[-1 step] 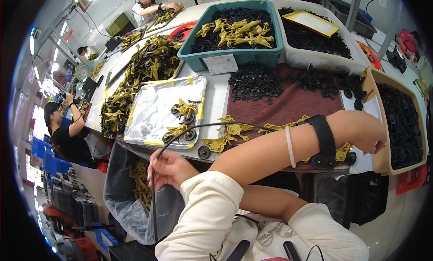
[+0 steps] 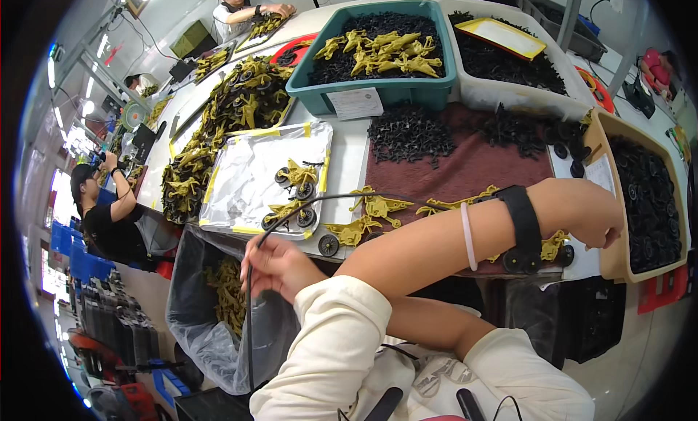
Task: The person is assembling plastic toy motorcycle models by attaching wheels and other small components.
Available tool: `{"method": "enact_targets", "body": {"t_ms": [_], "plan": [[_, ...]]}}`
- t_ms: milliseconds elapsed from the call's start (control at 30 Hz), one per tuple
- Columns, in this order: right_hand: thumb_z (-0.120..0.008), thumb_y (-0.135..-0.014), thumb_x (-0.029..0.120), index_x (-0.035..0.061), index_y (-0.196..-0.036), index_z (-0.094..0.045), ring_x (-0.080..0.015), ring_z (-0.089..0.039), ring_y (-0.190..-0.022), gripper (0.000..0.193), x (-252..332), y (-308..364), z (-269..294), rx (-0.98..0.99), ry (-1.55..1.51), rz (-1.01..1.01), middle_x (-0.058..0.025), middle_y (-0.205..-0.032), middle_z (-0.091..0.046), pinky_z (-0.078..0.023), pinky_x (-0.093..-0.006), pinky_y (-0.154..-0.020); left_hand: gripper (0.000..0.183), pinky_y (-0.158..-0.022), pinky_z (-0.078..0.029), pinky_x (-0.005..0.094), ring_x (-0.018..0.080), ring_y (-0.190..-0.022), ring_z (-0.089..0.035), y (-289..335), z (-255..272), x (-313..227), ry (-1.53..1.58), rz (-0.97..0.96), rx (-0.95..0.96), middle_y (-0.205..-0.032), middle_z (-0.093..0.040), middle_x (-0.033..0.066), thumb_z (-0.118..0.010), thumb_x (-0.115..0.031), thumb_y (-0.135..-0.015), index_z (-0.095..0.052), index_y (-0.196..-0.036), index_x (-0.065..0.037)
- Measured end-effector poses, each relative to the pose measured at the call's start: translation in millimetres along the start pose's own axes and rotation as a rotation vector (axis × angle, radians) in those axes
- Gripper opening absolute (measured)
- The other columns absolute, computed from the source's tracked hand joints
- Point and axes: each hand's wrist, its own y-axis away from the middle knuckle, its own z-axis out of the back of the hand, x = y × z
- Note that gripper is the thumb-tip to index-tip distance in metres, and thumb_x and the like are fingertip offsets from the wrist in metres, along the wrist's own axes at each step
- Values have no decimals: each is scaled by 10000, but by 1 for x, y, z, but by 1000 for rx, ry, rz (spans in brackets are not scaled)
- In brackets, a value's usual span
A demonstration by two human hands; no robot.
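My forearms cross, the left over the right. My left hand (image 2: 592, 216) reaches far right beside the tan bin's (image 2: 605, 155) near wall. It is curled with the knuckles up, and its fingertips are mostly hidden. A black strap (image 2: 518, 219) and a pale band circle that wrist. My right hand (image 2: 278, 268) comes out on the left, above the table's front edge. Its thumb and fingers are bent round a thin black cable (image 2: 327, 198), which loops across to my left forearm. Yellow toy motorbike frames (image 2: 382, 205) and black wheels (image 2: 329, 245) lie beyond my arms.
A white tray (image 2: 247, 155) holds two assembled motorbikes, beside a heap of motorbikes (image 2: 240, 101). A teal bin (image 2: 369, 94) and a white bin (image 2: 494, 90) hold black parts. Below the table edge hangs a plastic-lined container (image 2: 193, 312). Co-workers sit at the left and back.
My right hand has shifted very slightly to the right with its fingers at the cable. My left hand stays by the tan bin.
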Motion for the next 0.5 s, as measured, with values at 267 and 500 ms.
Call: {"method": "enact_targets", "body": {"t_ms": [267,500], "plan": [[-571,-982,240,86,-944,-561,-167,-657,-733,159,36,-18,16,-104,42,192,-68,-857,-648,-533,-247,-622,230,-667,-513,399,261,-804,-677,-5,8,-15,-98,-49,-18,-825,-715,56,-561,-134,-751,-746,-885,-160],[-594,-969,229,83,-987,-573,-156,-630,-705,149,78,-13,20,-82,112,381,-76,-853,-637,-495,-224,-601,227,-668,-532,449,337,-808,-674,-11,13,-58,-207,-5,61,-885,-712,103,-595,-152,-757,-752,-921,-140]]}}
